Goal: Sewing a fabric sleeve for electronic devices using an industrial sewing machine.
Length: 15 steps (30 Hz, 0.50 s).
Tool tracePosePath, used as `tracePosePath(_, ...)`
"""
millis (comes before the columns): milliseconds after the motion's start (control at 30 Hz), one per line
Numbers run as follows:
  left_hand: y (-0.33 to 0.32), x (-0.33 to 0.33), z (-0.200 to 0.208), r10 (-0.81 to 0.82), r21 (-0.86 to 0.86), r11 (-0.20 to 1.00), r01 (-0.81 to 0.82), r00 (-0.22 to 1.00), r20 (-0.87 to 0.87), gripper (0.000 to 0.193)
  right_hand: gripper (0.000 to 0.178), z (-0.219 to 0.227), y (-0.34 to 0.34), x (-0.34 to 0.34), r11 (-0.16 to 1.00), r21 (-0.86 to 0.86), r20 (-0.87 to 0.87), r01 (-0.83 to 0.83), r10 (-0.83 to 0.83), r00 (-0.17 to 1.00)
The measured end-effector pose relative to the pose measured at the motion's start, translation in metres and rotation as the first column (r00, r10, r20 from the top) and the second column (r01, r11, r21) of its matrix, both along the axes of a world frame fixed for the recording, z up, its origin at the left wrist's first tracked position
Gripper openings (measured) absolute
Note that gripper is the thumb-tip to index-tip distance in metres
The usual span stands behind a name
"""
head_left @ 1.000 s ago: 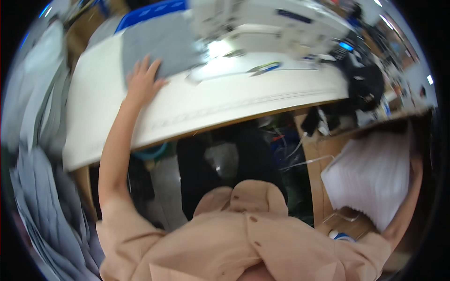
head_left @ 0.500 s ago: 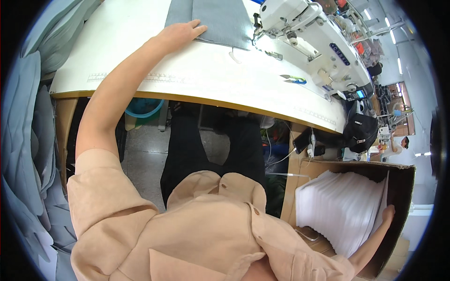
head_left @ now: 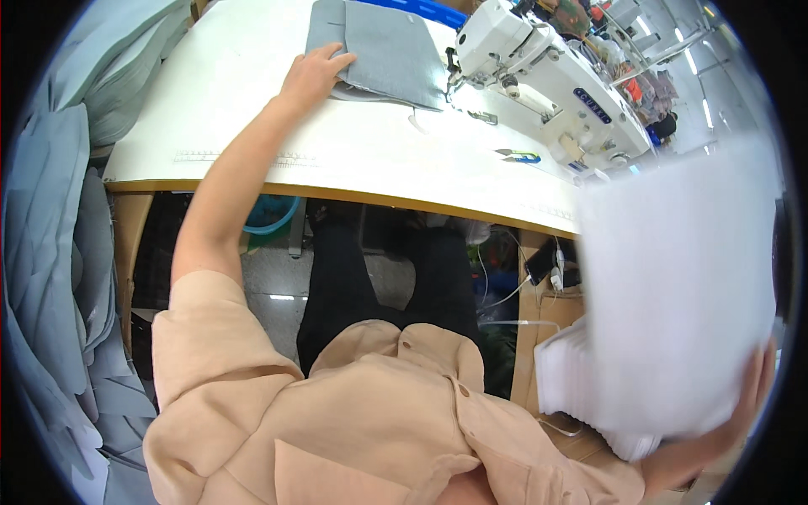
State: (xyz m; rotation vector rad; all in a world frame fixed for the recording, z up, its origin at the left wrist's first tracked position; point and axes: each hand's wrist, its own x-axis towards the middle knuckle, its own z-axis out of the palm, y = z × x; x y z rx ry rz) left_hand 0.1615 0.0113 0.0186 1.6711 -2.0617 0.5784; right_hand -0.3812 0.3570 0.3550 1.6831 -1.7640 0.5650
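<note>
My left hand [head_left: 316, 77] lies at the left edge of a grey fabric piece [head_left: 391, 55] on the white sewing table, its fingers stretched out on the cloth. At its right corner, the fabric reaches the needle area of a white sewing machine [head_left: 505, 50]. On the right, my right hand [head_left: 752, 396] grips a large white sheet [head_left: 682, 286] by its lower right side. Motion smears the sheet, and it hides part of the box and the machine's right end. Below it shows a stack of white sheets [head_left: 562, 370] in a cardboard box.
Thread snips [head_left: 518, 156] with a blue and green handle lie on the white tabletop [head_left: 404, 156]. Grey fabric pieces [head_left: 46, 244] hang in piles at the left. Under the table are a blue basin [head_left: 273, 217] and white cables [head_left: 557, 268].
My right hand has lifted a white sheet up out of the box. My left hand stays on the grey fabric, and the whole view has shifted slightly.
</note>
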Motion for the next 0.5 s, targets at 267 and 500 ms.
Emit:
tracePosePath(267, -0.027, 0.039, -0.054, 0.194, 0.057, 0.977, -0.207, 0.744, -0.640, 0.051, 0.024, -0.260, -0.252, 0.270, 0.321, -0.115, 0.951, -0.940, -0.239, -0.198)
tracePosePath(500, 0.000, -0.007, -0.023, -0.060, -0.137, 0.977, -0.165, 0.402, -0.914, 0.022, 0.028, -0.313, -0.302, 0.257, 0.309, 0.223, 0.918, -0.925, -0.385, 0.093)
